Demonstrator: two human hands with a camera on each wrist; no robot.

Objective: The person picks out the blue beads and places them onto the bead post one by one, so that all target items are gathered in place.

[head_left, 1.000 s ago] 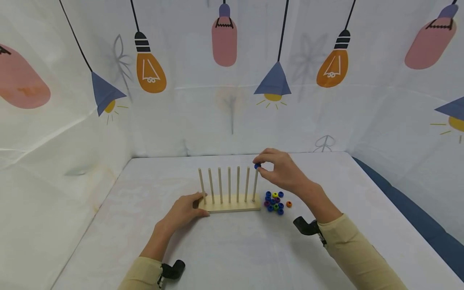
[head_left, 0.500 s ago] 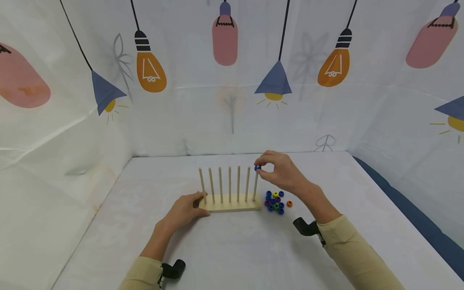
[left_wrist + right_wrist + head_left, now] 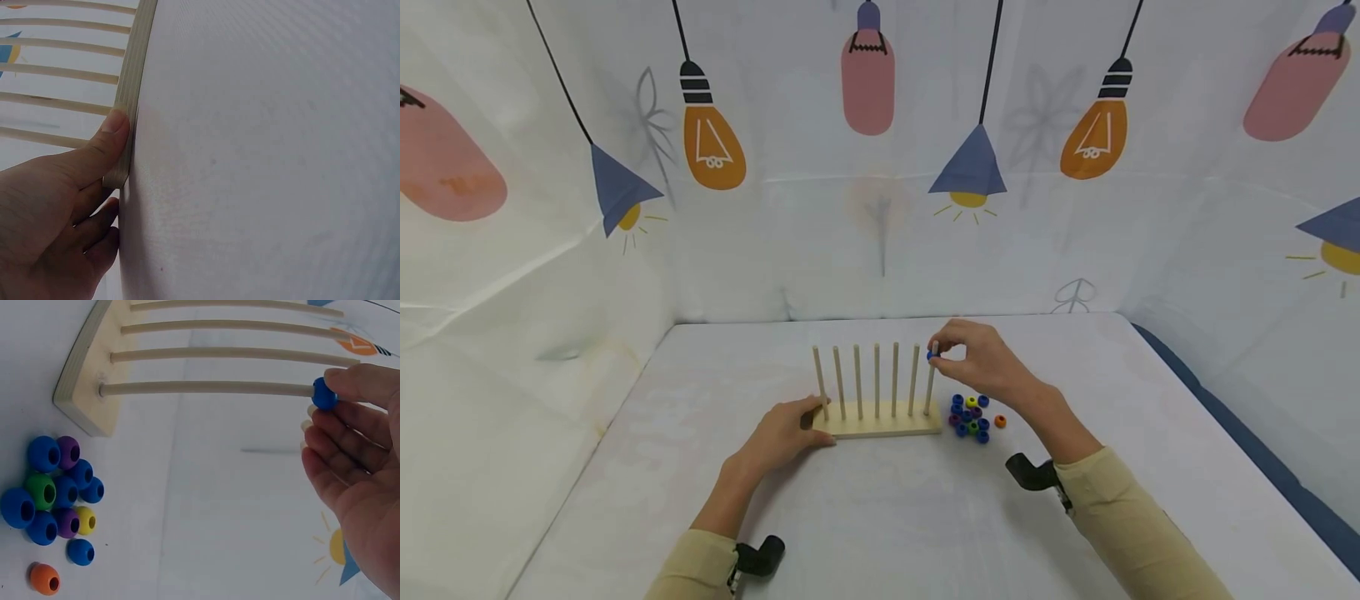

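A pale wooden base [image 3: 880, 428] with a row of several upright pegs stands on the table. My left hand [image 3: 781, 435] grips the base's left end, its thumb along the front edge in the left wrist view and the other fingers behind, partly hidden. At the far right peg [image 3: 206, 389], my right hand [image 3: 985, 358] pinches a blue bead [image 3: 324, 394] between thumb and index finger. The bead sits around the peg near its top. No beads show on the other pegs.
To the right of the base lies a loose cluster of blue, purple, green and yellow beads [image 3: 65, 491]. One orange bead [image 3: 45, 579] lies slightly apart from it. A printed cloth wall [image 3: 880, 233] rises behind the white table [image 3: 880, 525].
My right hand has moved slightly down, bringing the blue bead from the tip of the far right peg to just below it. The left hand keeps its grip on the base.
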